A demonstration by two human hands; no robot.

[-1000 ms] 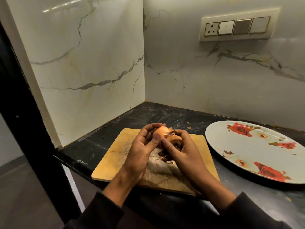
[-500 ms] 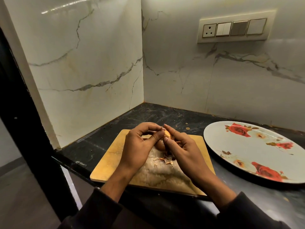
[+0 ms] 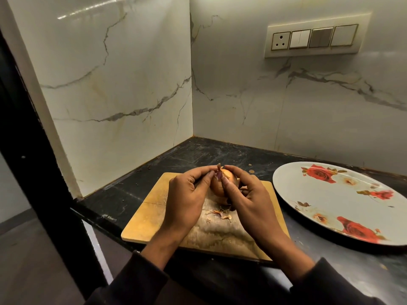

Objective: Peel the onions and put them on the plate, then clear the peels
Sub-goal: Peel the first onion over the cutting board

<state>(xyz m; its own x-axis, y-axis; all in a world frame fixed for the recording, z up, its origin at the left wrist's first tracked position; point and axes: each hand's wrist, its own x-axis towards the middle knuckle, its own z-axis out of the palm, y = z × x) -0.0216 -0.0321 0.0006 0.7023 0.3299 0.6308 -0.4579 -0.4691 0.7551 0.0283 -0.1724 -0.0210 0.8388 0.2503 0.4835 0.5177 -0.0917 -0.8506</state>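
A brown-skinned onion (image 3: pixel 218 187) is held just above the wooden cutting board (image 3: pixel 147 219), its dry tip pointing up. My left hand (image 3: pixel 187 201) grips its left side, thumb and fingers pinching near the tip. My right hand (image 3: pixel 246 199) curls round its right side, fingers on top and thumb across the front. A few small peel scraps (image 3: pixel 219 213) lie on the board under the onion. The white plate with red roses (image 3: pixel 343 203) lies to the right with nothing on it.
The dark stone counter (image 3: pixel 209 155) sits in a corner of marble walls (image 3: pixel 114 84). A switch panel with a socket (image 3: pixel 312 39) is on the back wall. The counter's left edge drops off beside a black frame (image 3: pixel 28 150).
Both hands have turned the onion, so its skin side and dry tip now face up and more of it shows between the fingers. The hands stay over the board.
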